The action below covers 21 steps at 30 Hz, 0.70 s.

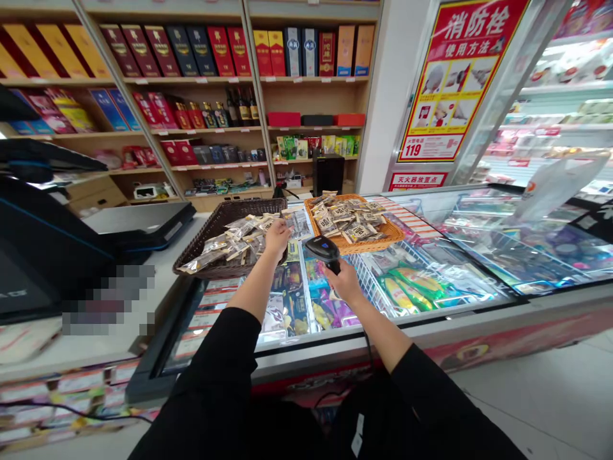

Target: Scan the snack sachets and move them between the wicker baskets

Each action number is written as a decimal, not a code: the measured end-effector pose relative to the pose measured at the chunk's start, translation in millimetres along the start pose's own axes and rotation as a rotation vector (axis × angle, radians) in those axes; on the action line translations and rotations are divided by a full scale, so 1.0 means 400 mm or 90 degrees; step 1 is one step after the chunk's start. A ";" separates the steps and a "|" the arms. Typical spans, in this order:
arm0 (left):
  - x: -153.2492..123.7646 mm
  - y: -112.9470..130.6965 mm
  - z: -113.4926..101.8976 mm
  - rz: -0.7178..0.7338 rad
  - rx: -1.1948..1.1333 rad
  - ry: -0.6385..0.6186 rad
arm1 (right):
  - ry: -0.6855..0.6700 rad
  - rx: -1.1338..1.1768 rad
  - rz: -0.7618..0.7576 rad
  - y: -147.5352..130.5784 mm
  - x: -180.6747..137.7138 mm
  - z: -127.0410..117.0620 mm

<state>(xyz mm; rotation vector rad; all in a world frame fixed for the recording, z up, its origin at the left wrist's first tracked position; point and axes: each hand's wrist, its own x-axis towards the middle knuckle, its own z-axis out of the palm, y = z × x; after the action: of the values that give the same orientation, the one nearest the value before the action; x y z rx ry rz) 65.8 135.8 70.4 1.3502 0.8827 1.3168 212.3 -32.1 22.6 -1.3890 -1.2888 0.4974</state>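
Observation:
My right hand (345,281) is closed around the handle of a black barcode scanner (324,249), whose head points up and left above the glass freezer lid. My left hand (278,237) is at the right rim of a dark brown wicker basket (191,246), its fingers closed at the edge of a clear snack packet (297,223). Similar small packets (230,246) lie heaped in that basket. To the right, an orange woven basket (395,235) holds more packets (352,217) with black print. Both baskets rest on top of the freezer.
Under the glass of the chest freezer (431,319) are bagged goods and wire dividers. At left, a dark checkout machine (43,236) stands on a counter beside a flat scale (138,220). Shelves with boxes (220,51) line the back. A plastic bag (550,185) sits at right.

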 end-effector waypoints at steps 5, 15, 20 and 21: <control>-0.003 0.009 0.000 0.023 0.048 0.028 | 0.010 0.029 0.001 0.011 0.003 0.003; -0.080 0.089 -0.022 0.160 0.518 0.422 | 0.111 0.251 0.087 0.028 0.007 0.000; -0.084 0.100 0.011 0.316 0.605 0.270 | 0.223 0.359 0.107 0.056 0.050 -0.105; -0.082 0.098 0.028 0.344 0.615 0.217 | 0.252 0.366 0.099 0.068 0.062 -0.136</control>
<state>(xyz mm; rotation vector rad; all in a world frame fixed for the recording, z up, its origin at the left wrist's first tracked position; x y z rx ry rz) 66.9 93.8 101.4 2.2573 1.5818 1.6314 278.0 -27.6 23.1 -1.0310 -0.6482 0.6050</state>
